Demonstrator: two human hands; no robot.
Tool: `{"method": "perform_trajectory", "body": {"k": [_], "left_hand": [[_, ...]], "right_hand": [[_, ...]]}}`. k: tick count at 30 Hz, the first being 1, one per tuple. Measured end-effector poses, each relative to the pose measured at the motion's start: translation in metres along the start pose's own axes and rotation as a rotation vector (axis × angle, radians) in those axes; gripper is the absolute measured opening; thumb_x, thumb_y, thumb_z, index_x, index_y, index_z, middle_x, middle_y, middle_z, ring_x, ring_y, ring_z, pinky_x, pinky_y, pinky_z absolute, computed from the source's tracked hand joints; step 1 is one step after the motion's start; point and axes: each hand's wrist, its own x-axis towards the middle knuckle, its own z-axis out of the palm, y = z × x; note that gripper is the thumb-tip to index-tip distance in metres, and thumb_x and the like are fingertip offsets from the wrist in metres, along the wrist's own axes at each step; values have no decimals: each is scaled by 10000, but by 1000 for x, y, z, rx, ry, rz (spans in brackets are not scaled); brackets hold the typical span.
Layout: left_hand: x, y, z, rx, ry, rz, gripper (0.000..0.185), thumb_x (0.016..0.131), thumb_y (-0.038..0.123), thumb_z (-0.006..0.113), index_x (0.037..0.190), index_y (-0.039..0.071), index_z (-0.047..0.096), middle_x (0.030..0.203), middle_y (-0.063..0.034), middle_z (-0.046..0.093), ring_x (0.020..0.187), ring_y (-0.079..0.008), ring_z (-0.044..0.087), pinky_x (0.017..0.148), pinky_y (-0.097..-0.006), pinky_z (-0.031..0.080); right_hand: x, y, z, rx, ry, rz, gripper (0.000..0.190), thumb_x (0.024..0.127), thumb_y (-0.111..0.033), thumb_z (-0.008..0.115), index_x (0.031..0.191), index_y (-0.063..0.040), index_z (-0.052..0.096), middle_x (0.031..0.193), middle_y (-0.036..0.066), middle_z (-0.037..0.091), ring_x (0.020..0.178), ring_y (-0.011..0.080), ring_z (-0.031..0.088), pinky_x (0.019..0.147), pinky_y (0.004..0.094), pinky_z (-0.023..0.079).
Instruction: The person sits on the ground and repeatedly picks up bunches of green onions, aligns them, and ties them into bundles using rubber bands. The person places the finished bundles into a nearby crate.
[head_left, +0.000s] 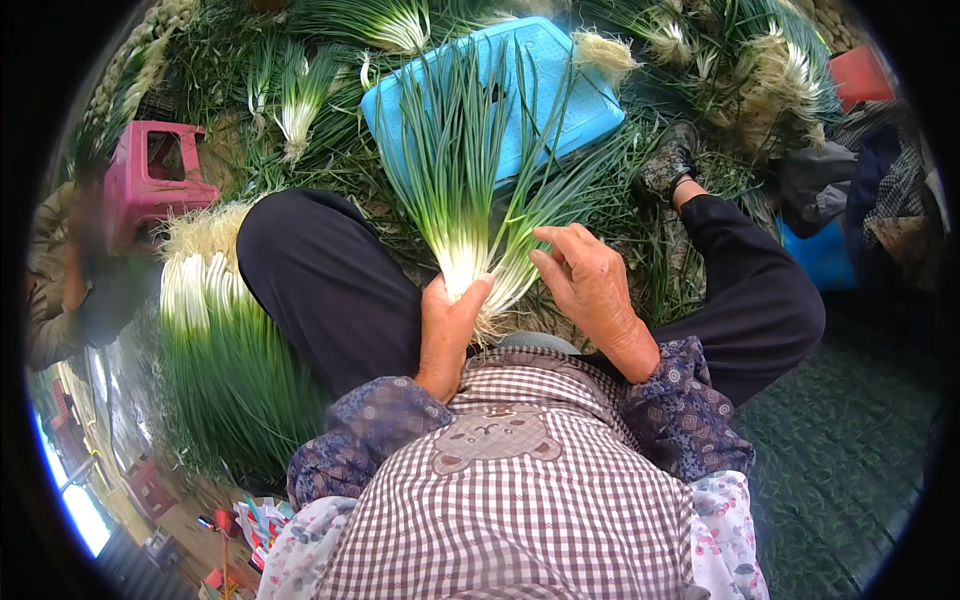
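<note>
My left hand (452, 319) grips a bunch of green onions (459, 195) by its white root ends, the leaves fanning away from me over a blue plastic stool (551, 97). Beside the bunch's right edge is my right hand (589, 292), its thumb and fingers apart, with nothing seen between them. Thin roots hang below the bunch near my left thumb. On the left, a large stack of green onions (225, 360) lies with its roots pointing away from me, next to my knee.
A pink plastic stool (161, 176) stands at the left, near a partly visible person (56, 300). Loose green onions (300, 105) and cut leaves cover the ground ahead. More rooty bunches (787, 82) lie at the upper right, near a red object (861, 75). My shoe (667, 161) rests among leaves.
</note>
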Motion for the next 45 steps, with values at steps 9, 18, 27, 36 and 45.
{"method": "perform_trajectory", "body": {"k": [9, 18, 27, 36, 45], "left_hand": [[2, -2, -3, -75, 15, -27, 249, 910, 90, 641, 1129, -28, 632, 1018, -39, 675, 874, -94, 613, 777, -258, 489], [4, -6, -5, -53, -18, -51, 233, 914, 114, 652, 1128, 22, 633, 983, -34, 695, 781, -80, 645, 620, -234, 508], [2, -4, -5, -110, -22, 22, 272, 919, 86, 660, 1172, -4, 619, 1027, -34, 674, 878, -87, 624, 796, -250, 509], [2, -4, -4, -145, -81, -42, 297, 899, 56, 647, 1185, -14, 606, 1057, -52, 672, 905, -96, 630, 811, -258, 509], [-1, 1, -2, -115, -64, -31, 350, 863, 48, 668, 1199, -16, 595, 1072, -59, 672, 924, -108, 636, 833, -263, 506]], "right_hand": [[-15, -7, 15, -47, -273, -375, 132, 795, -110, 669, 804, -49, 553, 755, 104, 589, 651, 314, 640, 561, 394, 522], [-63, 57, -33, -481, -661, 35, 133, 800, -133, 677, 910, -64, 705, 866, 125, 678, 785, 326, 683, 667, 443, 540], [35, -33, 31, 14, 11, -166, 179, 851, -49, 658, 1027, -33, 625, 982, 113, 652, 794, 327, 675, 635, 393, 539], [18, -2, 29, 156, 45, -58, 259, 837, -50, 704, 1089, -28, 647, 904, 99, 632, 670, 232, 645, 597, 326, 519], [18, -7, 28, 31, -26, -8, 297, 807, -116, 728, 1084, -55, 639, 985, 135, 566, 784, 351, 646, 674, 437, 531]]}}
